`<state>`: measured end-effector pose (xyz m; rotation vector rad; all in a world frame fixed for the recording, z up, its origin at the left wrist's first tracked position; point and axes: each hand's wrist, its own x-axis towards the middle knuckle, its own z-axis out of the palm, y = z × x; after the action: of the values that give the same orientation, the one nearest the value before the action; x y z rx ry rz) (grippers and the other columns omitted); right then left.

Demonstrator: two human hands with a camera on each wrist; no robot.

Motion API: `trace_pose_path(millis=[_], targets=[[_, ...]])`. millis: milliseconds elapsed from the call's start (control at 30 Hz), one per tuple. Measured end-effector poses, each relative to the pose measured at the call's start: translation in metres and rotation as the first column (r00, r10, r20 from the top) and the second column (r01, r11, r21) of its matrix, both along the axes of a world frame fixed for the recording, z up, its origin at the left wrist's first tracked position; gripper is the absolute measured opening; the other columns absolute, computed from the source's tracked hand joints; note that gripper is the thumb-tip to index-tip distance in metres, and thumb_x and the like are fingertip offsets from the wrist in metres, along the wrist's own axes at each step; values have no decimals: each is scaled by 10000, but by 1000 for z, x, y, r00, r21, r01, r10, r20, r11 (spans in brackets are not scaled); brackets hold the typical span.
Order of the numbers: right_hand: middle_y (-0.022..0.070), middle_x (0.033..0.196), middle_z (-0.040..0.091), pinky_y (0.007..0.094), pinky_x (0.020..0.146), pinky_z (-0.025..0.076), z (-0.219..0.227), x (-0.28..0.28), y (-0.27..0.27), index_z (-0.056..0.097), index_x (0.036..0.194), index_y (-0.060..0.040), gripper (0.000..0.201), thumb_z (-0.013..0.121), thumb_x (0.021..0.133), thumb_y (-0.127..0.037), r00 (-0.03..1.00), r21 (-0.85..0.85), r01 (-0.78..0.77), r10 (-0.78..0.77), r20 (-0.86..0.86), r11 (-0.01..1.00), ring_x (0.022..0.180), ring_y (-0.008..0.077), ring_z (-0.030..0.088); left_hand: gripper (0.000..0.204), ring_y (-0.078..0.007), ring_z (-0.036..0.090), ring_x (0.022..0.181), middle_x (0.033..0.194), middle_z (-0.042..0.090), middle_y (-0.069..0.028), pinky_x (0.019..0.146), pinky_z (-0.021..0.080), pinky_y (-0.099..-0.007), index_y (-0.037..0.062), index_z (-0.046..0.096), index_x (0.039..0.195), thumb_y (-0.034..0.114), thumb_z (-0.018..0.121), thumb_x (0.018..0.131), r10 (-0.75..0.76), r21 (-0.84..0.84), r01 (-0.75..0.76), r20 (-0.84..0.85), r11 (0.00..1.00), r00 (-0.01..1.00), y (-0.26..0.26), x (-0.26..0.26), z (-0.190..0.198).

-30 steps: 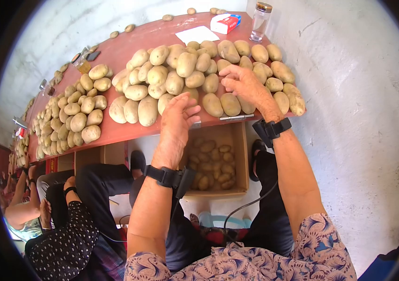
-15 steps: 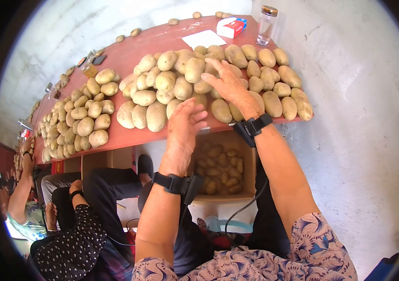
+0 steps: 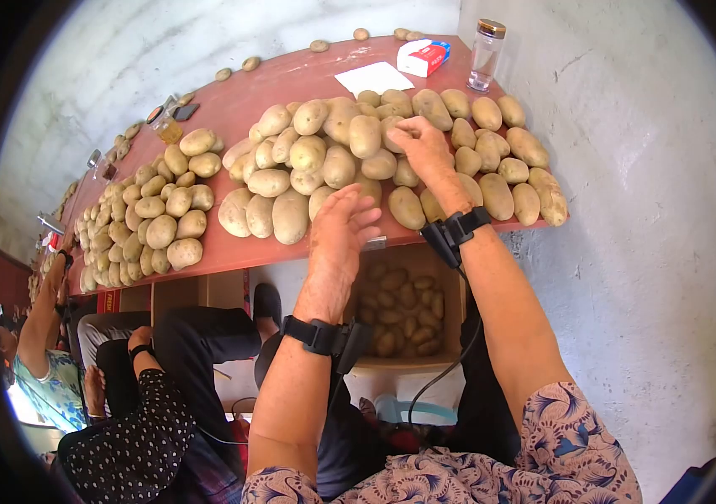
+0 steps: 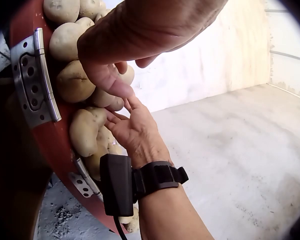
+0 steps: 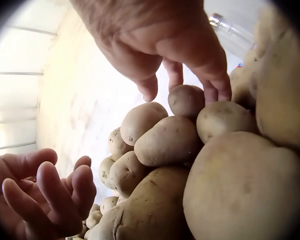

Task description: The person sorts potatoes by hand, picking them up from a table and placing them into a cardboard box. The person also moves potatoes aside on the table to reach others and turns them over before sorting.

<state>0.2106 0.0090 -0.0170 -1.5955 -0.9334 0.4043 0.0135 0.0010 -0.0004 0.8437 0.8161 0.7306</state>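
In the head view the right hand reaches over the right part of a potato heap, its bent fingertips at a potato. From the right wrist view, the right hand hangs above the potatoes, fingers spread around a small dark potato; contact is hard to tell. The left hand is held at the heap's front edge, palm turned right, fingers loosely bent, holding nothing. It also shows at lower left in the right wrist view and across the top of the left wrist view.
Beneath the red table stands a cardboard box of potatoes. A second heap lies left. Paper, a tissue pack and a glass bottle are at the back. A wall stands right; people sit left.
The right hand first moved left over the heap with fingers spread, and its fingers have since lowered and bent toward the potatoes. The left hand has kept its place at the heap's front.
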Motion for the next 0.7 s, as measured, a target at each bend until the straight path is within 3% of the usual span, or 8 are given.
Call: trace_pose_path(millis=[33, 100, 133, 233, 333, 567, 700], targets=[[183, 1007, 657, 360, 838, 488, -2, 3, 1, 600, 1112, -18, 417, 684, 829, -312, 1000, 0, 0, 0, 0, 1000, 941, 263, 636, 358, -189, 625, 872, 1053, 622, -101, 681, 535, -313, 39, 516, 1256, 237, 533, 959, 1, -3, -1, 0, 1000, 1000, 0, 1, 0], [161, 987, 648, 342, 765, 506, -7, 10, 2, 599, 1030, -23, 333, 698, 806, -248, 968, 41, 78, -66, -240, 996, 825, 212, 646, 365, -197, 628, 888, 1066, 617, -110, 684, 541, -317, 39, 504, 1264, 236, 538, 959, -5, -4, 5, 0, 1000, 1000, -2, 3, -1], [151, 973, 639, 342, 674, 522, -9, 14, 2, 585, 976, -28, 296, 705, 780, -214, 961, 67, 110, -89, -263, 992, 743, 192, 638, 373, -205, 632, 904, 1079, 612, -118, 687, 547, -322, 38, 493, 1271, 235, 542, 958, -12, -5, 12, 1, 1000, 1000, -3, 5, -2], [123, 999, 592, 328, 683, 553, -7, 21, -5, 533, 1083, -26, 336, 698, 823, -159, 937, 85, 49, -16, -350, 995, 822, 226, 646, 387, -231, 636, 939, 1110, 597, -139, 694, 556, -333, 36, 469, 1283, 233, 547, 958, -44, -22, 46, 47, 999, 998, -5, 10, -6], [166, 996, 628, 310, 604, 545, 0, 19, -14, 559, 1034, -19, 321, 697, 765, -129, 917, 141, 128, -63, -394, 982, 778, 200, 641, 392, -252, 636, 967, 1137, 584, -156, 700, 557, -339, 37, 457, 1288, 235, 545, 961, -69, -25, 71, 44, 997, 997, -7, 13, -6], [148, 1007, 623, 300, 631, 568, 14, 34, -37, 564, 1136, -16, 398, 681, 776, -138, 918, 202, 110, -21, -395, 973, 800, 214, 656, 398, -253, 633, 974, 1164, 571, -163, 708, 554, -339, 39, 455, 1289, 244, 549, 961, -70, -12, 70, 9, 997, 998, -11, 18, -9], [131, 1015, 626, 294, 624, 566, 24, 40, -57, 591, 1150, -14, 357, 648, 832, -165, 901, 201, 0, 87, -426, 979, 792, 203, 656, 410, -245, 631, 965, 1165, 571, -158, 717, 549, -335, 42, 457, 1297, 253, 550, 958, -67, 7, 67, -11, 998, 998, -11, 15, -10]])
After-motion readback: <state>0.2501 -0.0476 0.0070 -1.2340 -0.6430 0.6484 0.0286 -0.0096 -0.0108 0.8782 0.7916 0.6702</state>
